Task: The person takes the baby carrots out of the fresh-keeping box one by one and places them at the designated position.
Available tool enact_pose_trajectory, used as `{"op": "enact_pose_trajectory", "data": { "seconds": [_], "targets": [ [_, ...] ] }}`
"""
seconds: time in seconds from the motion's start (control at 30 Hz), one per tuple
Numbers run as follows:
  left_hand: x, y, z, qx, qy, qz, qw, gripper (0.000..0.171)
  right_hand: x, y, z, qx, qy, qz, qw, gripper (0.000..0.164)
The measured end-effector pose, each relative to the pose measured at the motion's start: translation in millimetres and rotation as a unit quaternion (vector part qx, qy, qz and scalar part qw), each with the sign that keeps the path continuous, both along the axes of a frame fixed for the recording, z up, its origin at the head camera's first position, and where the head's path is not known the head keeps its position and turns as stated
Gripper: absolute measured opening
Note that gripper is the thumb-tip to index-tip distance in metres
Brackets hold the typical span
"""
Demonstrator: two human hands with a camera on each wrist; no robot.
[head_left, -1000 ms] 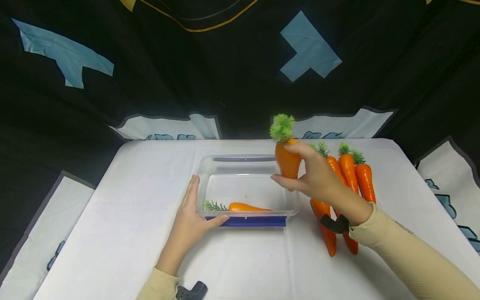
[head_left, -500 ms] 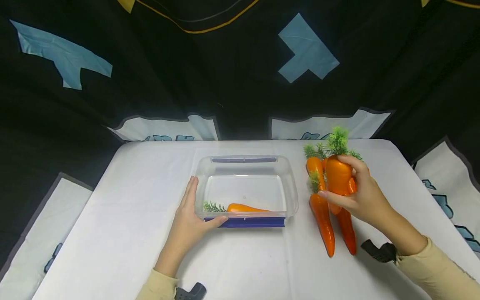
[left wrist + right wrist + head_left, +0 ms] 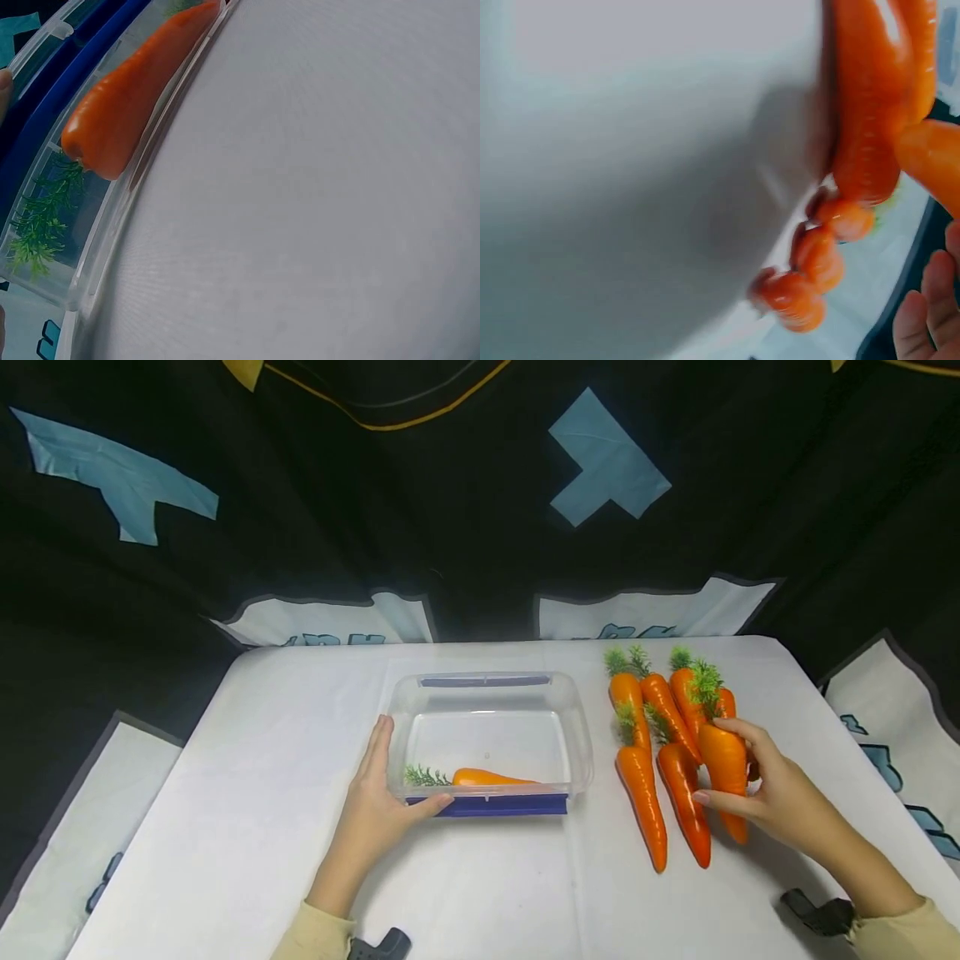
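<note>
In the head view my right hand (image 3: 787,789) pinches an orange carrot (image 3: 723,758) with a leafy green top, thumb on its left and fingers on its right. This carrot is low over the right side of a group of carrots (image 3: 642,806). In the right wrist view, the held carrot (image 3: 937,161) shows at the right edge, fingers (image 3: 937,300) below it. My left hand (image 3: 371,822) rests against a clear plastic container (image 3: 585,739), fingers straight along its left wall and thumb at the blue front latch (image 3: 498,806). One carrot (image 3: 487,777) lies along the inside front wall.
White cloth covers the table (image 3: 480,893), and a black curtain (image 3: 450,527) hangs behind it. The carrots on the right lie in two rough rows, tops away from me. A dark wrist device (image 3: 819,913) sits by my right sleeve.
My right hand has carried the carrot from above the container's right side, rightward and down to the carrot group. My left hand and the container have stayed in place.
</note>
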State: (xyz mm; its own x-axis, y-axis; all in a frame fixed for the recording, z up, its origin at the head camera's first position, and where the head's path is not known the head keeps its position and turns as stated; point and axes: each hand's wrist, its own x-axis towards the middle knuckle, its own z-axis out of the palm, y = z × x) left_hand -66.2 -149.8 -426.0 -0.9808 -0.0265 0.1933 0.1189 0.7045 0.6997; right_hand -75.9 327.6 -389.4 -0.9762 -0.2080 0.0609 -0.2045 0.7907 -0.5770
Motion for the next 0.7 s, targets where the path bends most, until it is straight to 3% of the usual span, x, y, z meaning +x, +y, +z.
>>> {"op": "enact_pose_trajectory", "data": {
  "seconds": [0.27, 0.47, 0.7],
  "targets": [
    [0.5, -0.4, 1.9, 0.001, 0.003, -0.001, 1.0000, 0.131, 1.5, 14.5, -18.5, 0.000, -0.079, 0.036, 0.996, 0.099],
    [0.4, 0.4, 1.3, 0.003, 0.002, -0.001, 1.0000, 0.131, -2.4, 16.1, -27.1, -0.001, -0.088, 0.058, 0.994, 0.096],
    [1.2, 0.0, -0.8, 0.008, 0.000, 0.001, 1.0000, 0.130, -4.5, 15.1, -26.8, 0.012, -0.101, 0.055, 0.993, 0.099]
  ]
}}
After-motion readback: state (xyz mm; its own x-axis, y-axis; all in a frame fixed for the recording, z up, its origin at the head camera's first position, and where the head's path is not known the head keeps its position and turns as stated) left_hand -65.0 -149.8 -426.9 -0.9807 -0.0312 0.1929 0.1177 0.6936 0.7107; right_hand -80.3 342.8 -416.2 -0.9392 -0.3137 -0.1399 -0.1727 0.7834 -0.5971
